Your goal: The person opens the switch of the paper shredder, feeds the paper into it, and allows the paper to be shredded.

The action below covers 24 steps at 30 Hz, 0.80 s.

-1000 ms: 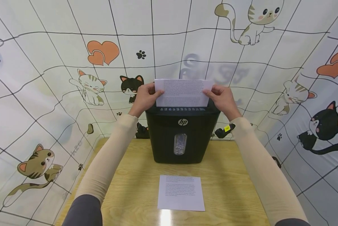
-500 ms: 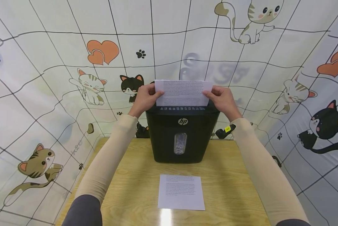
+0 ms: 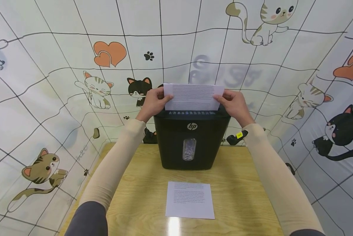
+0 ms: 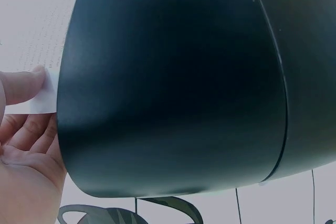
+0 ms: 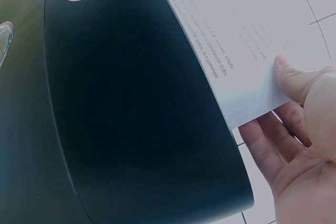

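Observation:
A printed sheet of paper (image 3: 193, 97) stands upright at the top of a black HP paper shredder (image 3: 176, 144), its lower edge hidden behind the shredder's front rim. My left hand (image 3: 154, 102) pinches the sheet's left side, thumb in front and fingers behind. On the opposite side my right hand (image 3: 232, 104) pinches it the same way. In the left wrist view the thumb (image 4: 26, 85) presses on the paper's white margin. The right wrist view shows the right thumb (image 5: 291, 80) on the printed face, close to the shredder's edge.
A second printed sheet (image 3: 190, 200) lies flat on the wooden table (image 3: 141, 196) in front of the shredder. Paper shreds show through the shredder's clear window (image 3: 189, 149). A white wall covering (image 3: 176, 49) with cat drawings stands close behind and at both sides.
The sheet has sunk slightly toward the shredder, so a little less of it shows above the rim. Both hands keep their pinch; the whole view has shifted slightly.

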{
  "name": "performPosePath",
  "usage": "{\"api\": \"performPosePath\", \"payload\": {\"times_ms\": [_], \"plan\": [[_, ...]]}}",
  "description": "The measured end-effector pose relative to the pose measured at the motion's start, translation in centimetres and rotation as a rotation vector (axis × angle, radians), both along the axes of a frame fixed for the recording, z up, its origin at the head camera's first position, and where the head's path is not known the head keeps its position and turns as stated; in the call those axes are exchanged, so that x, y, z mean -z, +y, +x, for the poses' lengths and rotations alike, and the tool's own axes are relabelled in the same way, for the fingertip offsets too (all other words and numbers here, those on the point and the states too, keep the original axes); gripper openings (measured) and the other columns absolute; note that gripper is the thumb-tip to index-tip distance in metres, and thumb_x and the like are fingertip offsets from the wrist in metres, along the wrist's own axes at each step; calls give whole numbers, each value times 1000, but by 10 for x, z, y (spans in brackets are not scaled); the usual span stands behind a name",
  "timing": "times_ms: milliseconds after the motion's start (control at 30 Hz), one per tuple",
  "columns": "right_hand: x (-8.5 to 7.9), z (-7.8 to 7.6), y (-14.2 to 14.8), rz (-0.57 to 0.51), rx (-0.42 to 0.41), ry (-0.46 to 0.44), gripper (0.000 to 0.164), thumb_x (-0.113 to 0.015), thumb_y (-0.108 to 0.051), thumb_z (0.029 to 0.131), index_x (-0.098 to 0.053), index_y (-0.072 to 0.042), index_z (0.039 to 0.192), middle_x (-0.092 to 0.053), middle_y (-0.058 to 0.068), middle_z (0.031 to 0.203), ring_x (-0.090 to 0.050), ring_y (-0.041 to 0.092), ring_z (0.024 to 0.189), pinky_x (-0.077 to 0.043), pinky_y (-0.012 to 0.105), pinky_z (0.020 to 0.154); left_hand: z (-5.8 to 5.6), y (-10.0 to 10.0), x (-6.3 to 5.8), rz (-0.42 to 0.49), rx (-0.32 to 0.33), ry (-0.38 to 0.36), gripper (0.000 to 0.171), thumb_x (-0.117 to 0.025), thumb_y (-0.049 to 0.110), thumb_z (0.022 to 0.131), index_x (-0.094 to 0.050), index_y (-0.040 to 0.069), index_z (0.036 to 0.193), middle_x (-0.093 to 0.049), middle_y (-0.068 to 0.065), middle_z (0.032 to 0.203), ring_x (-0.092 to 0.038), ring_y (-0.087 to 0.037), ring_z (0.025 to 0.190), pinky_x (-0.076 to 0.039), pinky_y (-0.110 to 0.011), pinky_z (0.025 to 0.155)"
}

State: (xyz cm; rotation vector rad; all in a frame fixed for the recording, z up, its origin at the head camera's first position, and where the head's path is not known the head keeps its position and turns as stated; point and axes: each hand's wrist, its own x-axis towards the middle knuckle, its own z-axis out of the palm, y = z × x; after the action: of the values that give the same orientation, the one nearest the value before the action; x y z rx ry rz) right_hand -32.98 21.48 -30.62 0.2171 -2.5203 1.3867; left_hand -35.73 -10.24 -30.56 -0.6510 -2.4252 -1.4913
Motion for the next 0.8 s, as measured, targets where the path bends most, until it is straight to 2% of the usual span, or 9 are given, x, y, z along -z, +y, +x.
{"api": "performPosePath", "payload": {"times_ms": [100,333,567,667,800], "plan": [[1,0,1,-4,-9,-6,49,-63,-53,80,-65,-26,121,-67,0,116,-62,16,102,-44,40,97,-1,0,1,-7,-9,5,31,-66,28,88,-64,17,117,-69,-2,109,-68,-12,94,-53,-35,82],[6,3,1,16,-16,-34,49,-63,-54,80,-66,-22,117,-68,2,113,-62,16,101,-45,40,94,-1,-1,7,-27,-24,-34,30,-68,28,87,-66,16,114,-70,-2,106,-68,-11,92,-53,-34,82],[10,5,2,56,-24,-45,47,-61,-57,82,-67,-24,114,-67,1,112,-61,16,101,-45,40,91,0,-4,11,-44,-23,-6,26,-69,27,86,-67,17,109,-71,-2,100,-67,-9,88,-52,-33,79],[10,5,2,70,-28,-26,46,-61,-58,81,-66,-25,113,-67,1,110,-61,15,98,-45,39,88,0,-5,10,-45,-7,15,22,-69,30,85,-67,20,105,-71,-1,98,-67,-9,86,-51,-32,77],[8,4,2,83,-57,-15,52,-61,-61,80,-62,-28,120,-66,0,112,-60,15,99,-44,40,89,1,-8,9,-68,9,24,23,-68,38,85,-67,24,103,-69,4,96,-65,-8,85,-49,-32,74]]}}
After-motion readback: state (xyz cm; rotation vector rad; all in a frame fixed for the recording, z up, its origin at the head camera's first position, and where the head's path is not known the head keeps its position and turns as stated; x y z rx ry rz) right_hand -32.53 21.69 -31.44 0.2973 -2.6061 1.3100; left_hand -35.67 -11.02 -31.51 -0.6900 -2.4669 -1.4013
